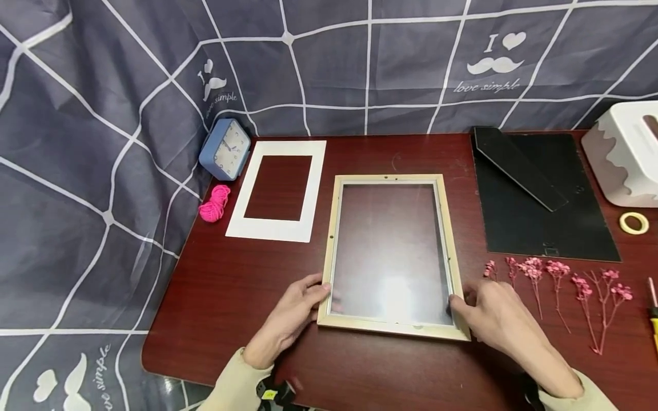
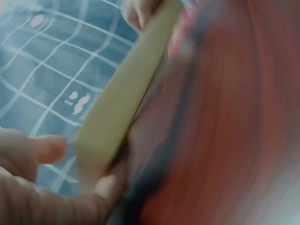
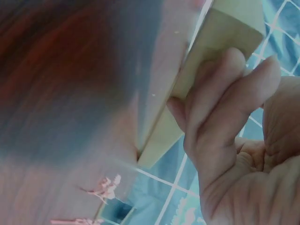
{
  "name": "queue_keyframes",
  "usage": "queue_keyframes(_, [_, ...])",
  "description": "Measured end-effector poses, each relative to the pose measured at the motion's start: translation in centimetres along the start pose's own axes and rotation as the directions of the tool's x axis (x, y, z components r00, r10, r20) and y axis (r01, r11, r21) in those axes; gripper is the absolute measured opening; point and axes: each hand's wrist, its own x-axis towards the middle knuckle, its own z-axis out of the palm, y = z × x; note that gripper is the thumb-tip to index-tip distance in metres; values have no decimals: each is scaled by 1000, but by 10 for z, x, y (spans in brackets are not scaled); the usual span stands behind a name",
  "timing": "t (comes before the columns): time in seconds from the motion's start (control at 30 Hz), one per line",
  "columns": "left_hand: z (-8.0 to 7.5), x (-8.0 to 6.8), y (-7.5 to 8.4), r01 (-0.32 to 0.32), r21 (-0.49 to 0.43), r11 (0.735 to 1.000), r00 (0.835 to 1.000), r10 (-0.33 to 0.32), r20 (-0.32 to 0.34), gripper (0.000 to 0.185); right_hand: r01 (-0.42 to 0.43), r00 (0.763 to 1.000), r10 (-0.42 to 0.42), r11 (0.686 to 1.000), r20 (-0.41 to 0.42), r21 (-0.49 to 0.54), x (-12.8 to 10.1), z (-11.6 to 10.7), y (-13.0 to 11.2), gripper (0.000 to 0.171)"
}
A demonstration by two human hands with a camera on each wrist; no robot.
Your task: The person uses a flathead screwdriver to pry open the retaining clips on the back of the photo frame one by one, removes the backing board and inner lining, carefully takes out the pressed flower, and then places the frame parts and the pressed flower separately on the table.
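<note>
A light wooden picture frame (image 1: 390,330) with a clear pane in it lies at the middle of the table, its back side with small metal tabs facing up. My left hand (image 1: 295,308) grips its lower left edge, thumb on top. At the lower right corner my right hand (image 1: 496,314) holds the other side, thumb over the inner rim. Close up, the left wrist view is blurred, with the frame's edge (image 2: 124,93) between the fingers and thumb. In the right wrist view, curled fingers (image 3: 220,93) press against the frame's outer side (image 3: 225,35).
On the red-brown table (image 1: 216,319) lie a white mat (image 1: 269,230), pink yarn (image 1: 215,203) and a blue clock (image 1: 226,149) to the left. To the right are a black backing board (image 1: 534,234), pink dried flowers (image 1: 557,268), a tape roll (image 1: 634,223), a tissue box (image 1: 629,154) and a screwdriver (image 1: 654,311).
</note>
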Motion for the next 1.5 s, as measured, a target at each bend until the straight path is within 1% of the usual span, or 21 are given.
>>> queue_keyframes(0.03, [2,1,-3,36,-94,995,999,-33,39,39,3,1000,-3,1000,0,0,-2,0,0,20])
queue_keyframes(0.07, [4,2,-6,72,-177,982,996,-60,72,31,9,1000,-9,1000,-3,-2,-5,0,0,21])
queue_keyframes(0.13, [7,3,-12,119,-293,949,989,-87,118,16,20,1000,-20,1000,-10,3,-8,1,0,20])
queue_keyframes(0.17, [9,3,-14,128,-322,938,987,-89,133,11,19,1000,-18,1000,-10,5,-10,1,0,18])
queue_keyframes(0.23, [11,3,-17,134,-366,921,985,-82,153,6,-13,1000,14,999,-14,32,-16,0,-1,18])
queue_keyframes(0.33, [12,3,-19,132,-405,905,982,-63,178,6,-102,994,106,990,-28,97,-29,-3,-1,26])
queue_keyframes(0.43, [13,2,-19,131,-417,899,979,-52,197,7,-185,982,191,963,-10,197,-42,-4,-1,34])
queue_keyframes(0.5, [13,2,-19,131,-416,900,979,-51,198,6,-203,979,203,939,30,279,-47,-1,-2,34])
queue_keyframes(0.57, [13,2,-19,132,-407,904,980,-56,193,5,-215,976,205,898,67,384,-47,4,-4,32])
queue_keyframes(0.6, [13,2,-19,133,-400,907,980,-61,188,5,-223,975,207,868,85,444,-47,8,-4,32])
queue_keyframes(0.7, [13,3,-19,135,-359,924,981,-75,177,6,-240,970,217,757,112,608,-45,17,-5,32])
queue_keyframes(0.77, [13,4,-18,134,-324,936,982,-82,169,5,-257,964,235,686,127,681,-45,22,-5,32])
queue_keyframes(0.83, [11,5,-18,128,-295,947,982,-80,169,3,-267,960,246,636,138,725,-45,27,-3,31])
queue_keyframes(0.97, [9,5,-16,112,-257,960,981,-66,180,8,-256,959,250,564,133,785,-46,36,-2,23])
queue_keyframes(1.1, [8,5,-15,99,-192,976,981,-64,181,17,-179,969,238,505,63,844,-50,41,-1,10])
queue_keyframes(1.2, [10,5,-15,86,-105,991,986,-70,149,29,-124,967,255,462,3,878,-54,43,2,5])
queue_keyframes(1.27, [11,5,-14,66,-43,997,991,-60,123,37,-111,961,276,418,-10,901,-57,42,7,5])
queue_keyframes(1.33, [11,5,-14,42,11,999,994,-43,101,40,-97,956,293,378,-20,921,-60,40,12,8])
queue_keyframes(1.37, [10,5,-14,29,38,999,995,-32,90,40,-85,954,297,366,-30,927,-62,39,15,9])
queue_keyframes(1.43, [10,4,-13,1,92,996,997,-7,70,39,-32,954,290,339,-72,940,-65,36,22,13])
queue_keyframes(1.5, [9,4,-13,-17,143,990,998,9,56,38,13,948,294,345,-121,939,-69,31,28,18])
